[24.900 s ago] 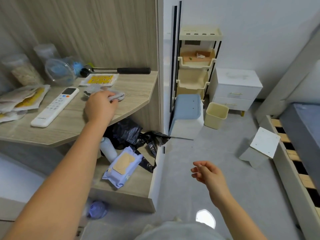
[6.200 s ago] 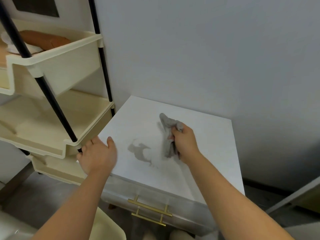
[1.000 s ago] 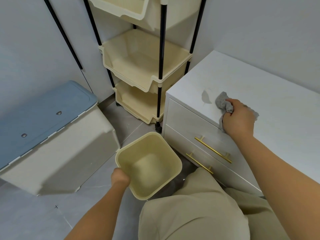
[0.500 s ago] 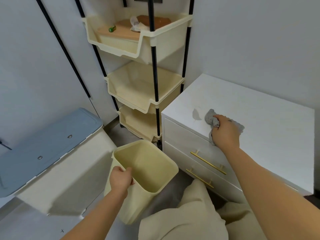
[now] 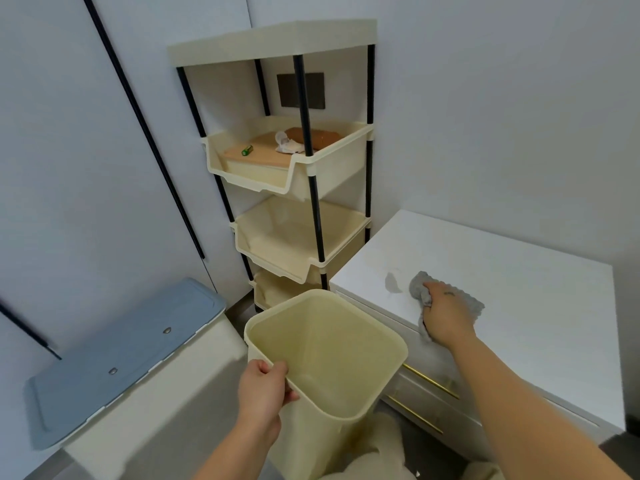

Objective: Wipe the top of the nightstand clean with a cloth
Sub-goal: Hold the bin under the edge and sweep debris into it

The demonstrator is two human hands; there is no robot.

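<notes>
Near left, the left grip curls over the bin rim, holding it. Farther right, the right grip clutches the cloth, pressed on the nightstand top's near-left part, just right of a grey smudge.

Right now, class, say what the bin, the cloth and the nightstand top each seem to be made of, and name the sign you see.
Bin: likely moulded plastic, cream, smooth, with rounded corners. Cloth: soft grey textile, perhaps microfibre; it bunches and has a wavy edge. Nightstand top: probably painted or laminated board, white and matt; flat, sharp-edged.
</notes>
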